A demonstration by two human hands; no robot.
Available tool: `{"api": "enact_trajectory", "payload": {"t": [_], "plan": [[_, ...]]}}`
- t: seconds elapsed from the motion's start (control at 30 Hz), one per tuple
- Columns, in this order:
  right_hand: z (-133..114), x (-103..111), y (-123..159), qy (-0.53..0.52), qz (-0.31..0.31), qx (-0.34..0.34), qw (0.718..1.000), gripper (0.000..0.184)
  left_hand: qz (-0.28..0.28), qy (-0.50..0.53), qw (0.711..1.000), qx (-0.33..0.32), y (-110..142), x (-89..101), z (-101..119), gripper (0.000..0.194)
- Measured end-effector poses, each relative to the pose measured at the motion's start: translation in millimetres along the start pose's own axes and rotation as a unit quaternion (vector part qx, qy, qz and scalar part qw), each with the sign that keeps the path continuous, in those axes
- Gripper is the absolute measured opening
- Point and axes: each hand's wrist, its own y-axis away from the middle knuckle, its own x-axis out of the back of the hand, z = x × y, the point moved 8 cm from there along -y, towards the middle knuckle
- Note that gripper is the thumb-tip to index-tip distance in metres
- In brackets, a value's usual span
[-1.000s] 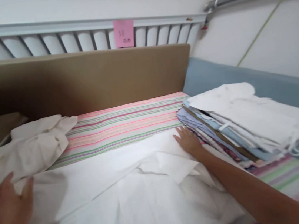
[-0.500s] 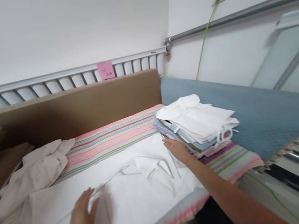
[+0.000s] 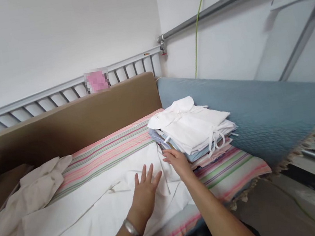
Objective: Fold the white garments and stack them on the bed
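Note:
A white cloth garment (image 3: 72, 221) lies spread over the striped cover, wrinkled towards its right end. My left hand (image 3: 146, 188), a silver bracelet at its wrist, rests palm down on this garment with the fingers spread. At the garment's far right end is my right hand (image 3: 179, 164), its fingers bent together on the fabric edge; the fingertips are partly hidden. Just beyond that hand stands a stack of folded clothes (image 3: 192, 124), white pieces with loop ties on top and blue and pink ones beneath.
The striped cover (image 3: 114, 144) lies under everything. A crumpled beige cloth (image 3: 34, 187) is at the left. A brown padded board (image 3: 108, 105) runs along the back, and a blue cushioned side (image 3: 252, 115) borders the right. A green cord (image 3: 196, 33) hangs from the wall socket.
My left hand has moved right across the white garment, towards my right hand, and the garment's wrinkled part looks flatter. My right hand stays by the stack. The view has shifted right.

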Motion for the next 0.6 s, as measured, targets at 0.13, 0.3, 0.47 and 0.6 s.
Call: {"api": "enact_trajectory", "payload": {"t": [0.13, 0.3, 0.47, 0.6], "plan": [[2, 0, -10, -0.050, 0.001, -0.026, 0.998, 0.035, -0.048, 0.203, 0.976, 0.067, -34, -11.6, -25, 0.028], [4, -14, -12, -0.077, -0.036, -0.053, 0.995, 0.037, 0.052, 0.466, 0.855, 0.220, -35, 17.9, -108, 0.024], [27, -47, 1, -0.044, -0.114, -0.097, 0.988, 0.040, 0.204, 0.499, 0.783, 0.310, -41, 79.8, -199, 0.045], [36, -66, 9, 0.097, -0.163, -0.050, 0.981, 0.034, 0.271, 0.432, 0.789, 0.344, -60, 115.3, -248, 0.040]]}}
